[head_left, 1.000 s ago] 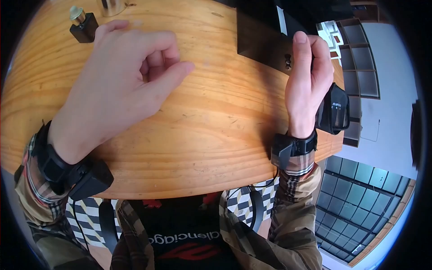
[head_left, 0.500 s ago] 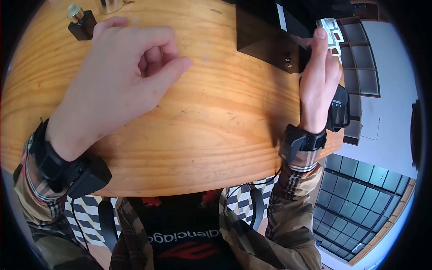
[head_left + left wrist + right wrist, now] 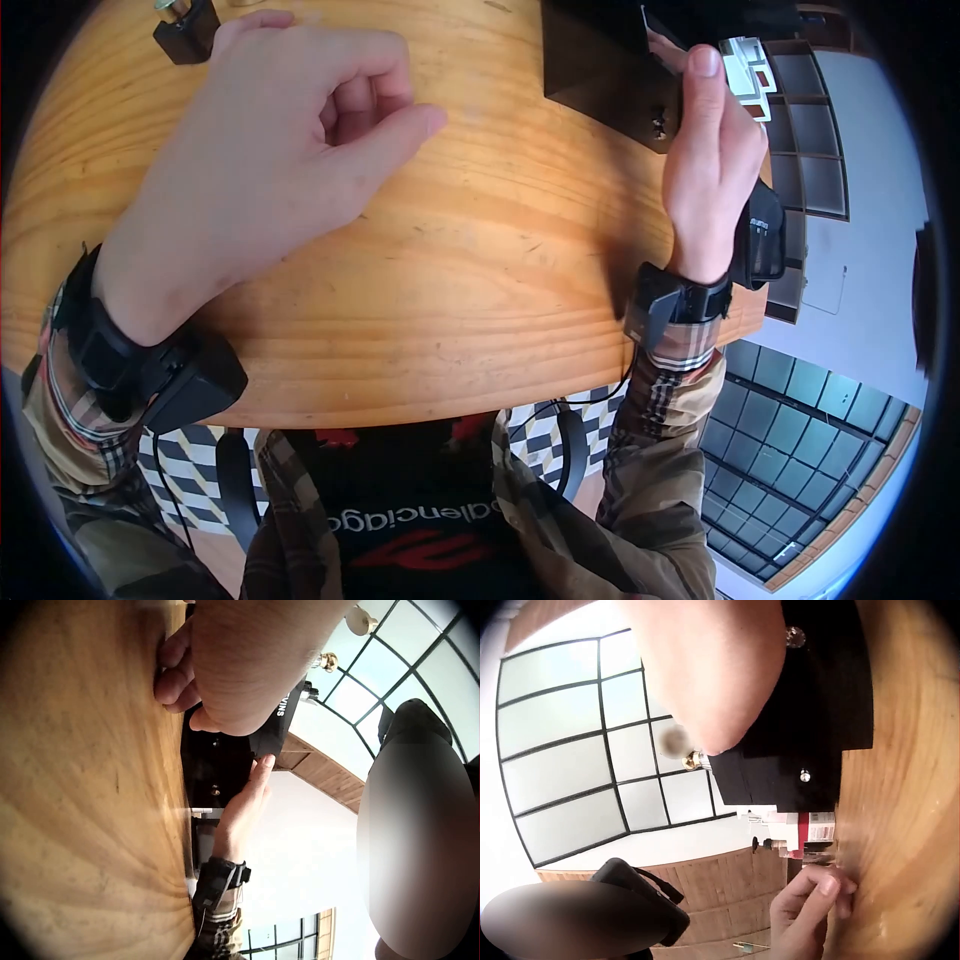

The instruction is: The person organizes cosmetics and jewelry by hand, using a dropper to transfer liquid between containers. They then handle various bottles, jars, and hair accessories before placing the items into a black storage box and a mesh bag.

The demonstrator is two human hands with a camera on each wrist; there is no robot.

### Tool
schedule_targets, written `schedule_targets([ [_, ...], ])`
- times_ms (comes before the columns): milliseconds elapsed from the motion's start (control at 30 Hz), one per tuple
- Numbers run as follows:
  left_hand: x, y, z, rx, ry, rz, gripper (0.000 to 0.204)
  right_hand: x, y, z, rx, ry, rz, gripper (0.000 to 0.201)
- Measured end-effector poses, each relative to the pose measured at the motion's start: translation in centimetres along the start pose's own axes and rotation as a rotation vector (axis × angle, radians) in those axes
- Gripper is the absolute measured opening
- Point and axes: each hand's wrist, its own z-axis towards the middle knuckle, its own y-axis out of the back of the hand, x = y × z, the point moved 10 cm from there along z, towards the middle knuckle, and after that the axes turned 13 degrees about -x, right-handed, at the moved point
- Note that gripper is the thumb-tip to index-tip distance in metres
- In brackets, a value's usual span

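My left hand (image 3: 290,150) rests on the wooden table, its fingers loosely curled around nothing. Past its fingers stands a dark glass bottle (image 3: 187,35) with a metallic cap. My right hand (image 3: 713,175) is raised at the right end of a black drawer box (image 3: 600,75), thumb pointing up. Its other fingers are mostly hidden behind the thumb in the head view. Small knobs (image 3: 805,776) sit on the box's front, seen in the right wrist view. In the left wrist view, the right hand (image 3: 247,806) overlaps the box's near corner.
A black case (image 3: 765,235) lies right of my right wrist at the table's edge. Behind the right hand is a white compartmented piece (image 3: 745,75). Pink and white packages (image 3: 802,829) stand beyond the box. The wooden table (image 3: 480,280) stretches between my hands.
My right hand has moved right along the black box and its curled fingers have straightened out. The left hand keeps its pose; the head view has shifted slightly.
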Motion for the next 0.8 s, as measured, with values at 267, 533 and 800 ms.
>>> schedule_targets([
  [267,-0.1,-0.1,0.2,-0.003,-0.003,0.001,0.021,0.2,-0.6,0.8,0.069,-0.066,0.022,0.062],
  [533,-0.2,0.2,0.6,-0.007,-0.023,-0.009,0.022,0.0,-1.2,0.5,0.222,-0.032,0.145,0.055],
  [800,0.1,0.1,0.5,0.013,-0.003,0.008,0.019,4.8,0.3,0.7,0.192,0.208,0.185,0.036],
])
